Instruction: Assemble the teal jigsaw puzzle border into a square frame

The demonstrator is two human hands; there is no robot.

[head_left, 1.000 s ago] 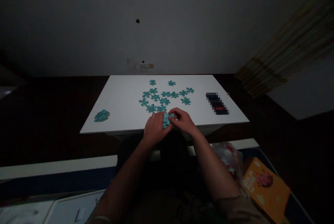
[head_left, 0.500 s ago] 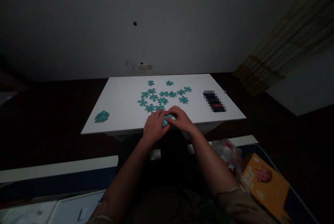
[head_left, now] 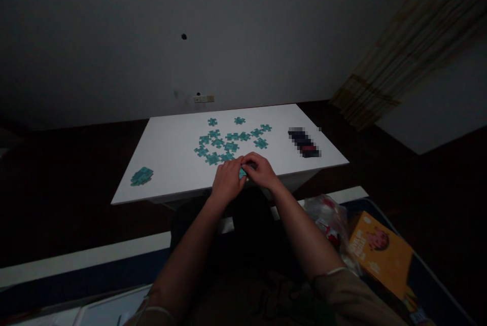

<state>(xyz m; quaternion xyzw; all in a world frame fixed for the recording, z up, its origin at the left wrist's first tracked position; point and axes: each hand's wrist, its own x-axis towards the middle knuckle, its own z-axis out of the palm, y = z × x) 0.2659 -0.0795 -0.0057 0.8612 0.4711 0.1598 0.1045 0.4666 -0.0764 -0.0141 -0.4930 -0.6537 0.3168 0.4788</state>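
at frame centre our left hand [head_left: 227, 180] and right hand [head_left: 262, 170] pinch together on teal puzzle pieces [head_left: 242, 173] between them, loose pieces [head_left: 228, 142] scattered just above on the worktop [head_left: 171, 148].

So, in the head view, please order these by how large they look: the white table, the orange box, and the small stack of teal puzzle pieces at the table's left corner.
1. white table
2. orange box, though it is nearer the camera
3. stack of teal puzzle pieces

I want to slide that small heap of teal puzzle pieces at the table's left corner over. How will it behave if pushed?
The heap looks like thin flat pieces loosely piled, so it probably spreads apart rather than moving as one. The white table looks smooth, so pieces likely slide easily. They seem light and unlikely to roll.
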